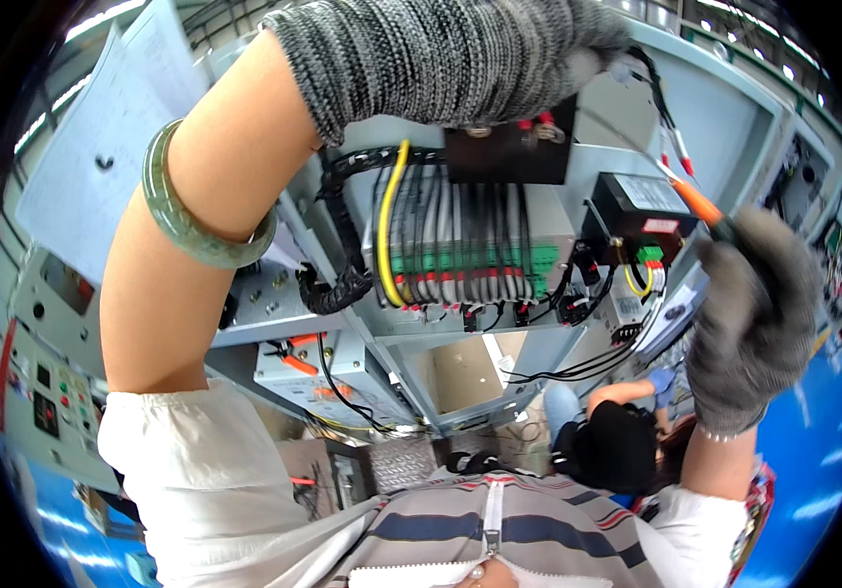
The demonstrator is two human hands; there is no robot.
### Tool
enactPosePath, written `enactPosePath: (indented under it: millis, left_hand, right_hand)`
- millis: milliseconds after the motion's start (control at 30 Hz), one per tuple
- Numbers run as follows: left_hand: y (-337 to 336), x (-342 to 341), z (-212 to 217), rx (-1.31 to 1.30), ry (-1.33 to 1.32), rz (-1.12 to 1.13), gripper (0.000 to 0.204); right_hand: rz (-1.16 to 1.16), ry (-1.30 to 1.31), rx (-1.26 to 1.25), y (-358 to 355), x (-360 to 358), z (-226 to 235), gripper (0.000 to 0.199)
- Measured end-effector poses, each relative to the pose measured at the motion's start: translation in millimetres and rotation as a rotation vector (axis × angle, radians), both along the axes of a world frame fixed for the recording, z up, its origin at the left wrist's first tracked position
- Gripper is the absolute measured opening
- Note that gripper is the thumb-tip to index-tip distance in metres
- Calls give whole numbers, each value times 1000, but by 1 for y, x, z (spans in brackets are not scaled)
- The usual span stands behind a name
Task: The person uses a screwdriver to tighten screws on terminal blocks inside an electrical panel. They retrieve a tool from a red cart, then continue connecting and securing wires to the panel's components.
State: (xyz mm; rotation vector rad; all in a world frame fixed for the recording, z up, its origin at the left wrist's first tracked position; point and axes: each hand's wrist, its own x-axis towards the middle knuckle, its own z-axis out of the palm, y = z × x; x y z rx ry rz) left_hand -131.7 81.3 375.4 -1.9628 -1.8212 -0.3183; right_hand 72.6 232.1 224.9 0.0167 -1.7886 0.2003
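Note:
My right hand (759,328), in a grey knit glove, is closed around the handle of a screwdriver (697,202) with orange and dark parts. Its thin shaft points up and left toward a black plate (509,157) with red-sleeved terminals. My left hand (553,54), in a striped grey glove, reaches across the top above that plate, near black cables with red ends (673,147). Its fingers are blurred and partly hidden. Below the plate, a terminal block (538,265) with green connectors carries many grey and black wires and one yellow wire (388,225).
A black boxed device (641,211) is mounted right of the terminal block. A black wrapped cable bundle (342,225) runs down its left side. Orange-handled pliers (298,358) lie on a grey box lower left. Another person (617,441) crouches beyond the cabinet frame, lower right.

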Motion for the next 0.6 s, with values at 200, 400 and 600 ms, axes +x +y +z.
enactPosePath:
  millis: [200,400,600]
  left_hand:
    - [-107,-27,-39,573,383,-189,26]
    - [-210,-20,-190,1028,-456,192,20]
    - [-246,-46,-290,1026,-932,696,19]
  right_hand:
    - [291,65,-518,10,9,-56,48]
    - [864,-179,-833,-23,8,-97,54]
    - [911,-600,-994,-53,4,-132,51]
